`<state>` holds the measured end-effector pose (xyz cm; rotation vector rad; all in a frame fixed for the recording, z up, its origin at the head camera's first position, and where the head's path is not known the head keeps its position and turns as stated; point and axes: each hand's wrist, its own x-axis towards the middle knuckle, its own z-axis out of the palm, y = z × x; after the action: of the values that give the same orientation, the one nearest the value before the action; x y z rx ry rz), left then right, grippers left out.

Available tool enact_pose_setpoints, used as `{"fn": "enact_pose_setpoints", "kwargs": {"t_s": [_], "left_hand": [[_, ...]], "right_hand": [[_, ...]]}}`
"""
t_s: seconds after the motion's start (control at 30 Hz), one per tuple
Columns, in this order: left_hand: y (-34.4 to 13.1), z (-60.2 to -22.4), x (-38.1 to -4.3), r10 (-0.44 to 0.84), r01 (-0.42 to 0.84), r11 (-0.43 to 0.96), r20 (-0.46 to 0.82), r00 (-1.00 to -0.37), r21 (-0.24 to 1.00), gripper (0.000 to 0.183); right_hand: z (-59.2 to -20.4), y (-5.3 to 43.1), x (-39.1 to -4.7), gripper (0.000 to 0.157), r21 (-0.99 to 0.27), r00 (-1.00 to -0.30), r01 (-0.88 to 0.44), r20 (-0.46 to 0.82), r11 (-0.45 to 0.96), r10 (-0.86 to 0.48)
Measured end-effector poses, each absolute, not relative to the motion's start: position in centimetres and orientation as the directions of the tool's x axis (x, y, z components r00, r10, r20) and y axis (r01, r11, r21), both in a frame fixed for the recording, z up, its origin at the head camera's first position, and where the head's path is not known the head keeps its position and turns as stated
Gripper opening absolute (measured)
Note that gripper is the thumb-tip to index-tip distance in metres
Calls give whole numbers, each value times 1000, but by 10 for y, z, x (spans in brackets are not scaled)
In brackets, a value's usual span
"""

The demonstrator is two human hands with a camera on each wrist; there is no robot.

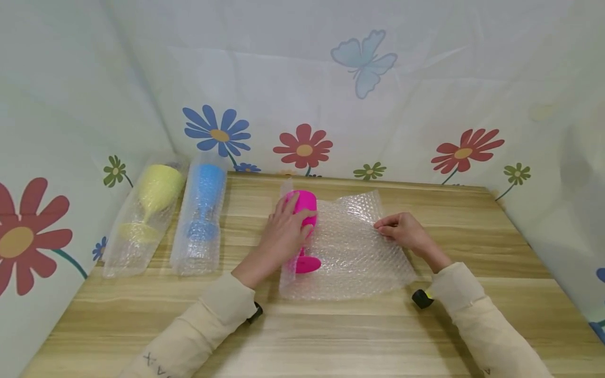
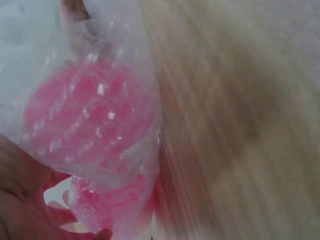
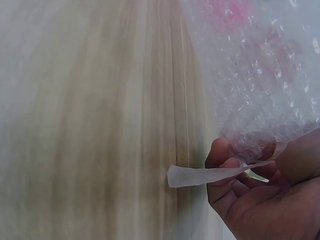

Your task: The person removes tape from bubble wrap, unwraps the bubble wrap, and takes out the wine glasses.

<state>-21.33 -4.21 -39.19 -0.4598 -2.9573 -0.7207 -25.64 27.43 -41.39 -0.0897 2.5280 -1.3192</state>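
A bright pink goblet [image 1: 308,264] lies along the left side of a sheet of bubble wrap [image 1: 352,252] on the table, its foot toward me. The sheet's left edge is folded up against it. My left hand [image 1: 282,237] grips the goblet's bowl, fingers over its far left and thumb on the right. In the left wrist view, a layer of wrap covers the pink goblet [image 2: 90,110]. At the sheet's right edge, my right hand [image 1: 407,231] pinches the wrap between thumb and fingers. The right wrist view shows a narrow whitish strip [image 3: 200,176] at those fingertips.
To the left lie a yellow goblet [image 1: 159,186] and a blue goblet [image 1: 210,181], each wrapped in bubble wrap. The wooden table [image 1: 331,336] meets a flower-printed cloth wall [image 1: 264,79] behind and at the sides. Black wrist straps show at both sleeves.
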Motion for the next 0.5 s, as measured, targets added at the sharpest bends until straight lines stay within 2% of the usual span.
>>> {"fn": "enact_pose_setpoints", "kwargs": {"t_s": [0.3,0.5], "left_hand": [[-48,-397,-215,205,229,828,103,-973,513,75],[-52,-402,-214,176,176,779,59,-983,601,83]], "right_hand": [[-408,281,-252,22,-807,-962,54,-200,588,-187],[-403,294,-248,24,-794,-963,54,-201,606,-177]]}}
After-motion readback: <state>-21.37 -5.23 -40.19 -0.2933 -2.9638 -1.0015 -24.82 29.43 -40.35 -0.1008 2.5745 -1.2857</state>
